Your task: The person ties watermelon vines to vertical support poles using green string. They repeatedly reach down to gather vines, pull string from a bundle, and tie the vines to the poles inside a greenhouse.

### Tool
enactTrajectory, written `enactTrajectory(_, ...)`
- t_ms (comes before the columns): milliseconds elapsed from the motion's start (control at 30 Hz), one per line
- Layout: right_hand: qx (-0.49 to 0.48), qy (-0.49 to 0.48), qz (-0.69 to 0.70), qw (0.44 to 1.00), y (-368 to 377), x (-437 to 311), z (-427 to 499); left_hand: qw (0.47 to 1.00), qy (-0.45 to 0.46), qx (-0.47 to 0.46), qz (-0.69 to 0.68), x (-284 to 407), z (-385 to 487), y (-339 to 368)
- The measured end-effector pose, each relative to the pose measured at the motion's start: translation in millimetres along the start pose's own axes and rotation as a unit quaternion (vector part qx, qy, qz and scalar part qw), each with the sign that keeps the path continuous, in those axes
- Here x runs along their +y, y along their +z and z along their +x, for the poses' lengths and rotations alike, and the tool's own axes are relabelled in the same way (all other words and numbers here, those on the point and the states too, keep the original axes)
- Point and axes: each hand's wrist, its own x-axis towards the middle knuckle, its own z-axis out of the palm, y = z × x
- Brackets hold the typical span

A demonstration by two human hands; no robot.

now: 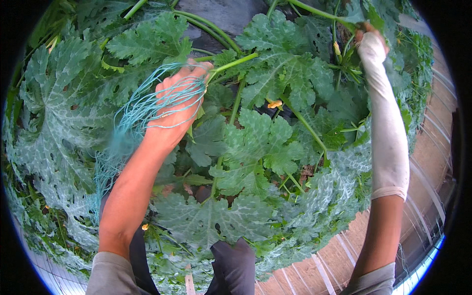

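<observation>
My left hand is closed around a cut green leaf stalk, whose pale end points up to the right. A loose bundle of blue-green twine drapes over the back of that hand and hangs down past the forearm. At the upper right, my right hand, in a white sleeve, has its fingers around another squash leaf stalk; the fingertips are blurred. Just left of the right wrist is the squash plant's crown, with thin stems and a yellow closed flower.
Broad, white-mottled squash leaves surround me, some with holes. An orange squash flower shows between leaves. Dark plastic mulch lies at the top. Bare soil crossed by pale strips runs along the right. My trouser leg stands among leaves.
</observation>
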Motion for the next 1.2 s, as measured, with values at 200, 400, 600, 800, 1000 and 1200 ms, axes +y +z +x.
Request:
enactTrajectory(200, 0.127, -0.146, -0.176, 0.965, -56.8, -37.4, 19.1, 1.0, 0.013, 0.017, 0.006, 4.6, 3.5, 1.5)
enactTrajectory(400, -0.385, -0.14, 0.084, 0.908, 75.7, -154.2, -53.3, 1.0, -0.004, 0.002, 0.007, 3.7, 1.5, 1.3)
enactTrajectory(600, -0.49, 0.147, 0.472, 0.718, 182.1, -167.7, -92.3, 1.0, -0.01, 0.003, -0.008, 0.8, -3.4, 6.5)
enactTrajectory(800, -0.371, 0.012, 0.388, 0.844, 170.8, -131.1, -79.2, 1.0, -0.017, 0.005, -0.015, 3.6, -3.6, 8.5)
enactTrajectory(1000, -0.121, 0.327, 0.697, 0.626, 119.0, -55.0, 52.0, 0.999, -0.028, 0.005, -0.043, 8.3, 1.7, 7.0)
enactTrajectory(1200, -0.063, 0.256, 0.723, 0.638, 122.4, -90.0, 74.1, 0.999, -0.017, -0.004, -0.04, 8.8, 4.5, 4.1)
